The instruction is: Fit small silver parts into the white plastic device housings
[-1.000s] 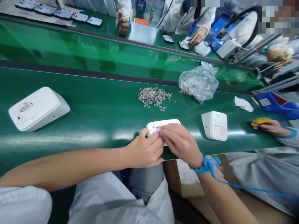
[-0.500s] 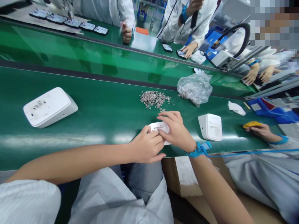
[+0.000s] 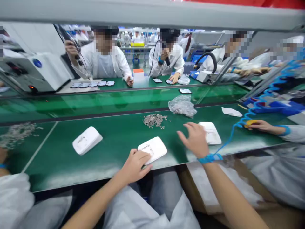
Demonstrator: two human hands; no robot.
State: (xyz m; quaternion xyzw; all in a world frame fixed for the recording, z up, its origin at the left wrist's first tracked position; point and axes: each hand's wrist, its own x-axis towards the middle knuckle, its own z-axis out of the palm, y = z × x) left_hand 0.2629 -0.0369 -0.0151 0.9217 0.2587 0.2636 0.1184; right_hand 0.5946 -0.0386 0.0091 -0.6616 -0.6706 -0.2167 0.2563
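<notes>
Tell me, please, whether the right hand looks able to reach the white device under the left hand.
Likely yes: the right hand appears open, the left hand covers only part of the white device, and nothing visible stands between.

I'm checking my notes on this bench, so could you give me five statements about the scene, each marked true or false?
1. The left hand touches the middle white device. True.
2. The clear plastic bag lies left of the heap of metal parts. False: it lies right of it.
3. A blue band circles the wrist of the right hand. True.
4. The right hand grips the middle device. False: its fingers are spread near the right-hand white device.
5. The left-hand white device lies on the green table. True.
</notes>
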